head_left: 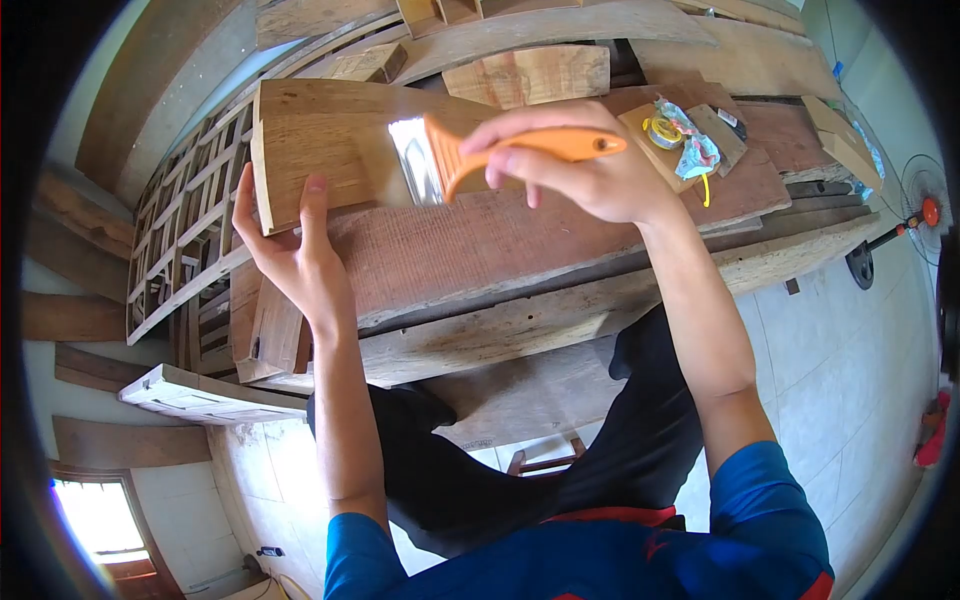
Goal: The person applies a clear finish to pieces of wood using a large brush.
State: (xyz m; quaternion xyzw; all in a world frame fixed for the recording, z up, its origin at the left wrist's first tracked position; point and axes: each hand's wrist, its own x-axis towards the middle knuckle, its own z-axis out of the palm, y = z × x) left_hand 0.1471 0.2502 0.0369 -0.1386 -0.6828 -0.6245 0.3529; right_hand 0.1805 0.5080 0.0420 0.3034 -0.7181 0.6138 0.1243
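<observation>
My right hand (585, 165) grips the orange handle of a wide paintbrush (470, 155). Its metal ferrule and bristles rest on a light wooden board (320, 140). This board lies on a stack of reddish planks (480, 250). My left hand (290, 250) holds the board's near left corner, thumb on top and fingers along the edge.
A wooden lattice frame (190, 220) leans at the left. More planks and offcuts (530, 72) lie beyond the board. A tape roll and crumpled rag (680, 140) sit on a small board at the right. A fan (925, 210) stands on the tiled floor at far right.
</observation>
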